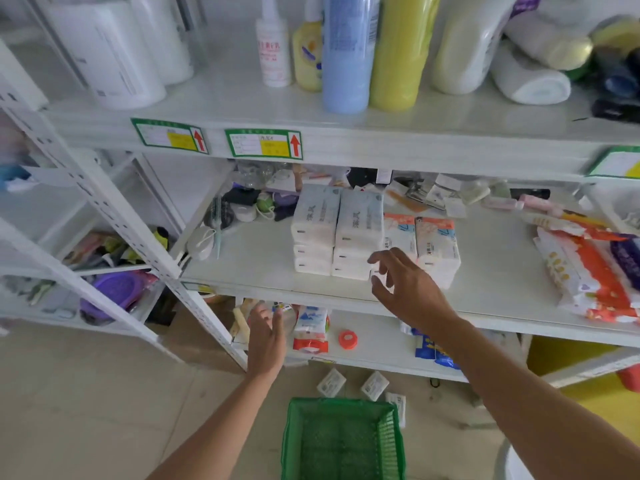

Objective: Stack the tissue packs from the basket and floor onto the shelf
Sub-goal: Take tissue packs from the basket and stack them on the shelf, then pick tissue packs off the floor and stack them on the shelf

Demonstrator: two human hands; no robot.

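At the bottom centre of the frame a green mesh basket (343, 441) is sitting on the tiled floor, showing nothing inside. Just above it in the picture, three small white tissue packs (374, 385) are lying on the floor by the foot of the shelving. The left hand (265, 336) is hovering left of centre in front of the lowest shelf, fingers loosely spread and gripping nothing. The right hand (412, 289) is reaching higher, over the front edge of the middle shelf (242, 261), its fingers parted and curled, empty, with the fingertips right at the low front corner of the stacked packs; whether they are touching is unclear. In the middle of the frame, white tissue packs (337, 233) are standing in two stacks side by side, with red-and-white packs (438, 247) just to their right. Along the top of the frame, a blue bottle (349, 53) and a yellow bottle (401, 53) are standing on the upper shelf.
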